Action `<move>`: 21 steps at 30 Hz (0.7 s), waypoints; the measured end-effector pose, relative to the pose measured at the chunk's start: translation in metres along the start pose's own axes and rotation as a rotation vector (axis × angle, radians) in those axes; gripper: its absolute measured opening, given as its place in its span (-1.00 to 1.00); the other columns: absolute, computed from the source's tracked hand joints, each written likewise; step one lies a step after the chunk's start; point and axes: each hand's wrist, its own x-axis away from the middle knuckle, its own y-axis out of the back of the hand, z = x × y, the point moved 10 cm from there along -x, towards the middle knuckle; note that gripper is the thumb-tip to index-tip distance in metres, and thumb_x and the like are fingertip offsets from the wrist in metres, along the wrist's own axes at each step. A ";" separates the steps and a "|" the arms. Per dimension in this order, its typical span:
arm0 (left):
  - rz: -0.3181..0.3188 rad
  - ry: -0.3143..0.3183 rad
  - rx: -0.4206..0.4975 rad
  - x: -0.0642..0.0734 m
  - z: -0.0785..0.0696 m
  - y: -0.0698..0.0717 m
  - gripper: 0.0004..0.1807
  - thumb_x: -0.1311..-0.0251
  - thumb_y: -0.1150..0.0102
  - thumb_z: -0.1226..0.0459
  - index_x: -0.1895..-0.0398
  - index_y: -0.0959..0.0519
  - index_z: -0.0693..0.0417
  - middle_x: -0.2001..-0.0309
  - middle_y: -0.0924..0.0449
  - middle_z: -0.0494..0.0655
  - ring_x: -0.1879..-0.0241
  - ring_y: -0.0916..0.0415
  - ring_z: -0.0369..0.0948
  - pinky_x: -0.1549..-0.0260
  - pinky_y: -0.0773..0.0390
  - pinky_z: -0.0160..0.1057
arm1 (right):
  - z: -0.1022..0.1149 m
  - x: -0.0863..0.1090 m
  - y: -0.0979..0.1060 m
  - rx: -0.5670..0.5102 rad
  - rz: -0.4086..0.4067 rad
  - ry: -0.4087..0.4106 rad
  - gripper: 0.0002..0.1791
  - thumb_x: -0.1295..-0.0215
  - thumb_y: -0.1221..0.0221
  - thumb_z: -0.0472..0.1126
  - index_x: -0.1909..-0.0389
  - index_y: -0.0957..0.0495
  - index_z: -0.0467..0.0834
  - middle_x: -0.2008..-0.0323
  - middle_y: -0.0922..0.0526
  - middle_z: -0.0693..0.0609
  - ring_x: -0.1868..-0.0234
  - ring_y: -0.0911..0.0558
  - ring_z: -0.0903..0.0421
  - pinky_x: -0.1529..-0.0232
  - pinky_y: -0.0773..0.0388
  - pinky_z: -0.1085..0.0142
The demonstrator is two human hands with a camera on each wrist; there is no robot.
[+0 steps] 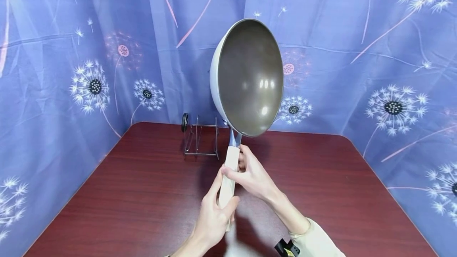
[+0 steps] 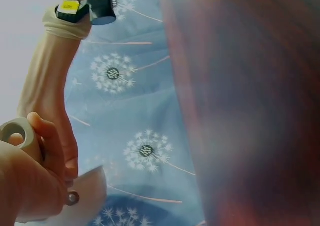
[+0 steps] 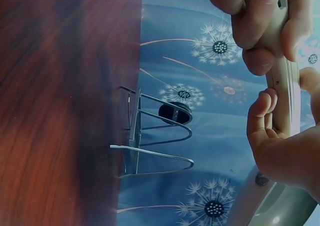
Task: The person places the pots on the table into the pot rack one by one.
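Observation:
A deep wok [image 1: 251, 78] with a pale outside and a shiny grey-brown inside is held upright above the table, its hollow turned towards me. Its cream handle [image 1: 232, 158] points down. Around the lower part of that handle my left hand [image 1: 212, 215] is curled, thumb across the front. Higher up, close under the bowl, the right hand [image 1: 258, 177] grips the same handle, its thumb near the left fingertips. The left wrist view shows the handle's hollow end [image 2: 32, 141]. In the right wrist view, both hands' fingers wrap the handle, with the wok's rim side at the bottom right.
A metal wire rack [image 1: 201, 154] stands on the dark red table [image 1: 143, 193], behind and left of the handle. A black round piece [image 1: 184, 122] is at its left end. Blue dandelion-print curtains [image 1: 321, 90] enclose the table's back and sides. A small black wrist camera [image 1: 285, 248] is on the right forearm.

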 end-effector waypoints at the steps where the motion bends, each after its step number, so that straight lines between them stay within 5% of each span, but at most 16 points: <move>1: -0.004 0.010 0.004 0.000 0.000 0.001 -0.08 -0.26 -0.19 0.39 -0.53 -0.03 -0.53 0.33 -0.48 0.02 0.70 -0.41 -0.30 0.72 -0.53 -0.30 | 0.001 -0.001 -0.001 0.002 0.005 -0.002 -0.41 -0.25 -0.31 -0.22 -0.22 -0.25 -0.20 0.21 -0.70 -0.11 0.28 -0.69 0.13 0.23 -0.64 0.35; 4: -0.023 0.021 -0.017 0.003 -0.002 0.003 -0.06 -0.24 -0.18 0.40 -0.53 -0.03 -0.56 0.34 -0.49 0.03 0.70 -0.43 -0.25 0.72 -0.53 -0.29 | 0.002 -0.003 -0.004 0.002 0.023 -0.004 -0.42 -0.25 -0.30 -0.23 -0.21 -0.26 -0.19 0.21 -0.70 -0.11 0.27 -0.69 0.13 0.23 -0.64 0.34; 8: -0.053 -0.008 -0.070 0.005 -0.003 0.008 -0.04 -0.21 -0.11 0.48 -0.55 -0.01 -0.47 -0.10 -0.54 0.06 0.59 -0.47 -0.27 0.67 -0.55 -0.30 | 0.004 -0.005 -0.009 -0.009 0.050 -0.003 -0.41 -0.24 -0.30 -0.24 -0.21 -0.25 -0.20 0.20 -0.69 -0.11 0.26 -0.69 0.13 0.22 -0.64 0.35; 11: -0.098 -0.094 -0.123 0.004 -0.008 0.014 -0.01 -0.13 -0.07 0.56 -0.57 -0.02 -0.34 -0.43 -0.30 -0.12 0.17 -0.59 -0.25 0.26 -0.63 -0.41 | 0.007 -0.006 -0.014 -0.006 0.054 0.010 -0.40 -0.25 -0.30 -0.24 -0.24 -0.26 -0.19 0.18 -0.70 -0.11 0.26 -0.69 0.14 0.22 -0.64 0.36; 15: -0.135 -0.226 -0.170 0.003 -0.022 0.022 0.03 -0.03 -0.07 0.63 -0.56 -0.08 -0.26 -0.47 -0.25 -0.23 -0.32 -0.35 -0.27 -0.26 -0.28 -0.56 | 0.015 -0.009 -0.017 0.005 0.025 0.032 -0.39 -0.25 -0.31 -0.24 -0.26 -0.26 -0.15 0.19 -0.71 -0.10 0.30 -0.68 0.15 0.25 -0.62 0.38; 21: -0.147 -0.284 -0.218 0.005 -0.031 0.028 0.03 -0.05 -0.14 0.61 -0.56 -0.08 -0.28 -0.47 -0.25 -0.26 -0.35 -0.35 -0.27 -0.29 -0.28 -0.54 | 0.024 -0.007 -0.016 0.022 -0.050 0.031 -0.31 -0.22 -0.34 -0.21 -0.31 -0.25 -0.14 0.17 -0.72 -0.05 0.33 -0.66 0.16 0.27 -0.59 0.37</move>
